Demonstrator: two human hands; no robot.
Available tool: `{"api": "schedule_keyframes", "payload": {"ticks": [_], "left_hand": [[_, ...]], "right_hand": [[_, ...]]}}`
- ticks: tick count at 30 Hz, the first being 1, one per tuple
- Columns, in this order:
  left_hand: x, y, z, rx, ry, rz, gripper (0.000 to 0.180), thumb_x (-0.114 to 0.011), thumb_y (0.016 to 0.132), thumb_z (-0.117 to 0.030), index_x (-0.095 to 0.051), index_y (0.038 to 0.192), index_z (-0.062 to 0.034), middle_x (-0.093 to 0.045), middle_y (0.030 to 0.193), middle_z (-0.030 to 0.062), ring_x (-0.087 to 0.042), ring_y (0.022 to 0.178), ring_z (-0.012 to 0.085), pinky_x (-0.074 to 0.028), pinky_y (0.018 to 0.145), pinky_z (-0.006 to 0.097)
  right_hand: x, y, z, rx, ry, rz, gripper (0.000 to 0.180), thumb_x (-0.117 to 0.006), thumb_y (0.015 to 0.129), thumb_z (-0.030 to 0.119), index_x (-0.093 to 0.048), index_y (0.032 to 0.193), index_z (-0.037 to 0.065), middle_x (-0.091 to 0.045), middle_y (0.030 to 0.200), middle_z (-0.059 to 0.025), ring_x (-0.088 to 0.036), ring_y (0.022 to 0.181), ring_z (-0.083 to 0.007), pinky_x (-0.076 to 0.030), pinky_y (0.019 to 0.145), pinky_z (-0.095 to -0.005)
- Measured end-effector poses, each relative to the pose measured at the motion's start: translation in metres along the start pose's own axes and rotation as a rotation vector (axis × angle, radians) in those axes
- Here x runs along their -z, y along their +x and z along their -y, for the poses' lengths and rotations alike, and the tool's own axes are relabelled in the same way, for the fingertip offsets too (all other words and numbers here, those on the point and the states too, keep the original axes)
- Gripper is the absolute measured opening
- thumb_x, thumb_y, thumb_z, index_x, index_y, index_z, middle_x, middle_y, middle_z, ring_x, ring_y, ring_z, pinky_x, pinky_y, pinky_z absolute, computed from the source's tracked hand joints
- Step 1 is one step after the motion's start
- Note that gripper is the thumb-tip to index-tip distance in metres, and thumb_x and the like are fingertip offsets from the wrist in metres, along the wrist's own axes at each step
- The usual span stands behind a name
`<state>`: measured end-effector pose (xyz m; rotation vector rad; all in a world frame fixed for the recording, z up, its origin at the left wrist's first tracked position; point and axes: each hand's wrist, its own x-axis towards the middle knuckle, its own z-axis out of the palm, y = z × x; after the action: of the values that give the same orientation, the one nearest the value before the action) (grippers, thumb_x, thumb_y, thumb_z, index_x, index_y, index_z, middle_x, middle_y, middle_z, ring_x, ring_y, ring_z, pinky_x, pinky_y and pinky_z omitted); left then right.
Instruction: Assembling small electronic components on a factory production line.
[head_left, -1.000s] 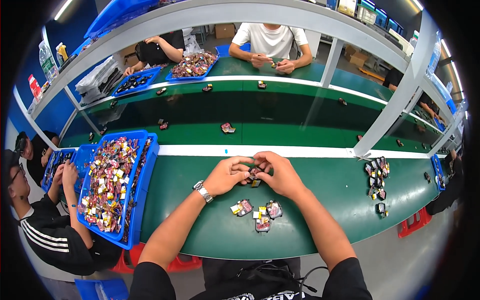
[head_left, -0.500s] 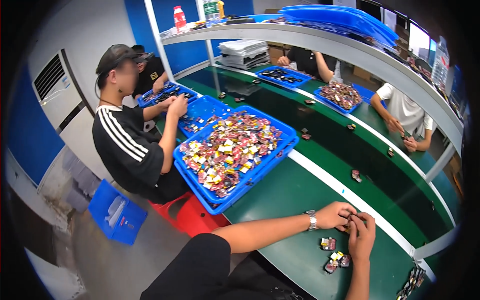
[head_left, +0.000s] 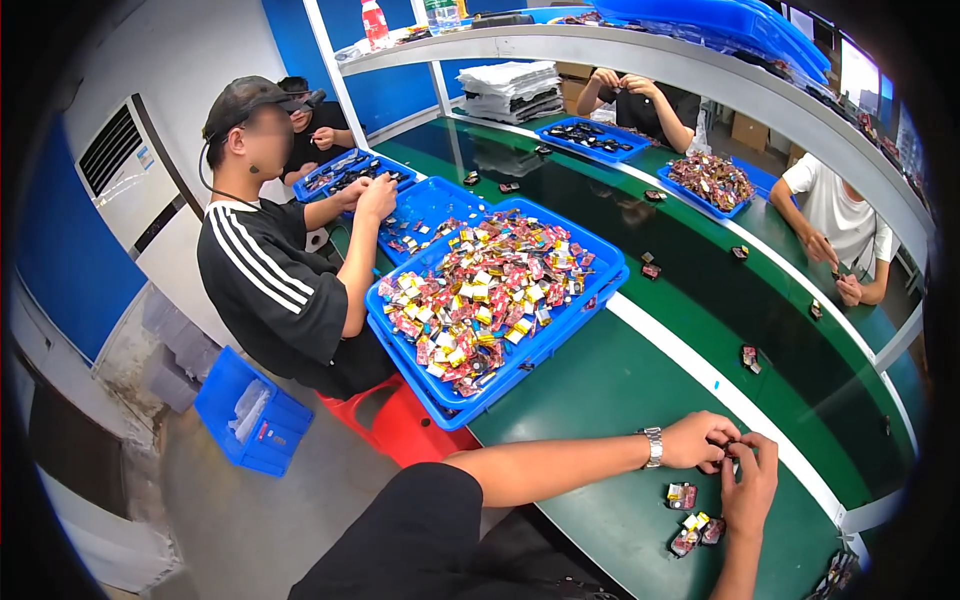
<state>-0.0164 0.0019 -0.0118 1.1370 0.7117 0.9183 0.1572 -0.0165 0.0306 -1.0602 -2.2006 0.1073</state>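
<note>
My left hand (head_left: 700, 440), with a metal watch on its wrist, and my right hand (head_left: 750, 487) meet over the green bench top. Their bent fingertips close on a small black part (head_left: 723, 447), mostly hidden by the fingers. Just below the hands, on the bench, lies a small electronic assembly (head_left: 682, 496) with a reddish board in a dark case. A little nearer to me are a few more such assemblies (head_left: 685, 540), with yellow and white pieces on them, beside my right wrist.
A blue tray (head_left: 440, 400) heaped with small boards and yellow-white pieces stands to the left. Beyond the bench's white edge strip (head_left: 690, 365), a green conveyor belt (head_left: 700, 290) carries scattered assemblies. Co-workers sit left and across. Overhead runs a loaded shelf (head_left: 600, 42); dark parts (head_left: 835, 575) lie lower right.
The whole view has shifted, so the scene sits further right. My hands stay together at the same place over the bench, fingers slightly moved. The far co-worker in black has raised both hands together.
</note>
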Motion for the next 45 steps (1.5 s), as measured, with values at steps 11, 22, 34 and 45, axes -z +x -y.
{"api": "schedule_keyframes", "payload": {"ticks": [11,22,34,45], "left_hand": [[-0.004,0.003,-0.008,0.048,-0.012,0.006,0.037,-0.053,0.091,0.004,-0.052,0.127,0.0037,-0.062,0.118,0.0194,-0.068,0.097,0.0224,-0.059,0.082,0.032],[-0.008,0.000,-0.018,0.075,0.090,0.061,0.042,-0.054,0.089,0.007,-0.048,0.131,0.0050,-0.061,0.119,0.0157,-0.067,0.098,0.0170,-0.056,0.088,0.029],[-0.005,-0.001,-0.019,0.081,0.134,0.043,0.038,-0.052,0.093,0.004,-0.048,0.131,0.0036,-0.061,0.119,0.0136,-0.064,0.098,0.0166,-0.057,0.081,0.029],[-0.003,-0.001,-0.017,0.032,0.123,0.054,0.038,-0.053,0.093,0.002,-0.048,0.131,0.0019,-0.060,0.119,0.0146,-0.065,0.098,0.0159,-0.056,0.080,0.027]], "right_hand": [[0.009,0.001,-0.024,-0.007,0.179,0.061,0.027,-0.076,0.065,0.001,-0.060,0.086,0.006,-0.057,0.104,-0.0108,-0.055,0.101,-0.0318,-0.047,0.086,-0.0393],[0.010,-0.010,-0.040,-0.107,0.297,0.100,0.011,-0.074,0.078,0.008,-0.070,0.088,0.008,-0.057,0.114,-0.0071,-0.053,0.108,-0.0263,-0.049,0.089,-0.0367],[0.010,-0.011,-0.037,-0.120,0.465,0.139,0.007,-0.067,0.083,0.011,-0.067,0.085,0.005,-0.057,0.119,-0.0088,-0.052,0.114,-0.0286,-0.048,0.089,-0.0384],[0.004,-0.017,-0.035,-0.161,0.456,0.060,0.010,-0.069,0.082,0.012,-0.069,0.090,0.005,-0.059,0.116,-0.0085,-0.053,0.113,-0.0280,-0.048,0.091,-0.0378]]}}
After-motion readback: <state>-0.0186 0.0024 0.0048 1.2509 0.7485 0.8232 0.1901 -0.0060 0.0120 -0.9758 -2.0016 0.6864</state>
